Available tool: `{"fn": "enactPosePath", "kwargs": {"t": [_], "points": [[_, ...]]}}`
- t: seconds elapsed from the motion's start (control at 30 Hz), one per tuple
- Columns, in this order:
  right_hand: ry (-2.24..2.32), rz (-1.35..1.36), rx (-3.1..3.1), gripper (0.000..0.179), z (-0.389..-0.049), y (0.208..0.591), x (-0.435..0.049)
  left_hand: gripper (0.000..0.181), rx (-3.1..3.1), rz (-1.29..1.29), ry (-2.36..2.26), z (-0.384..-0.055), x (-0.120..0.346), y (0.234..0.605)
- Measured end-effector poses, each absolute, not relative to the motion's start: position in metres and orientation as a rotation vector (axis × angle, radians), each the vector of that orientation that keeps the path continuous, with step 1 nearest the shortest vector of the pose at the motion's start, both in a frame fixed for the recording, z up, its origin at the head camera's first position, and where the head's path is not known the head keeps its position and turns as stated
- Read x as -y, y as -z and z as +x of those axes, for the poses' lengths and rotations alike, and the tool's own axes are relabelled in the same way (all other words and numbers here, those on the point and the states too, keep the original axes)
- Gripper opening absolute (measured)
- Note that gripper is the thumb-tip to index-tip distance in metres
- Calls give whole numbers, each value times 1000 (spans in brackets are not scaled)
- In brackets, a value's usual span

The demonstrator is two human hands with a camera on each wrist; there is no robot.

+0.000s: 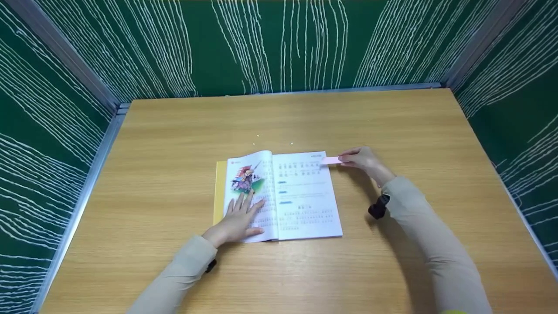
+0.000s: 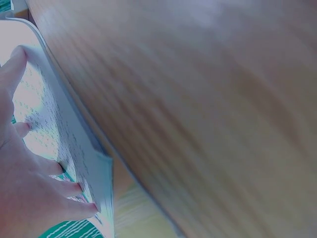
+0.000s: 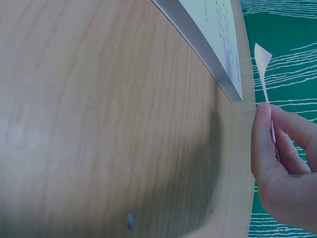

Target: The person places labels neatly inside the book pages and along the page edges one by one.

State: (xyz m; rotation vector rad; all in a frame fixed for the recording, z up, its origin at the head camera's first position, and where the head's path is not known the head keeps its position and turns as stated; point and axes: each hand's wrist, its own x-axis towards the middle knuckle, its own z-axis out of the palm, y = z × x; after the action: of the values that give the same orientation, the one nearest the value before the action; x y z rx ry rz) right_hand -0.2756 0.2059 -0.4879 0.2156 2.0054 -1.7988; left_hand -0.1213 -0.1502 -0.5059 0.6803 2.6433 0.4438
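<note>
Head camera view: from where I stand, a book with white printed pages lies spread on a light-brown wood-grain table, at the centre of the frame. Along its left side shows a yellow strip; whether it is a cover or something beneath, I cannot tell. The left page carries a colourful illustration of a figure near its top; the right page shows lines of print and small blue labels.

At lower left of centre, the left hand rests on the left page, fingers spread apart, its fingertips reaching the illustration's lower edge. Right of centre, the right hand pinches a thin pale-pink slip between thumb and fingers. The slip's far end overlaps the right page's upper right edge in the head view; in the right wrist view it stands up, bent at the tip, apart from the book's corner. The two hands are well apart.

Both sleeves are beige, with a black device at the right wrist. Green walls with white wavy lines fill the top and sides.
</note>
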Motion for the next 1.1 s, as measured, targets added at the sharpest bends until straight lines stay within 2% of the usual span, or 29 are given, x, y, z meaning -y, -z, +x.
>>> {"fn": "enactPosePath", "kwargs": {"t": [1.1], "points": [[1715, 162, -2117, 36, -287, 501, -193, 77, -2648, 667, -450, -121, 151, 508]]}}
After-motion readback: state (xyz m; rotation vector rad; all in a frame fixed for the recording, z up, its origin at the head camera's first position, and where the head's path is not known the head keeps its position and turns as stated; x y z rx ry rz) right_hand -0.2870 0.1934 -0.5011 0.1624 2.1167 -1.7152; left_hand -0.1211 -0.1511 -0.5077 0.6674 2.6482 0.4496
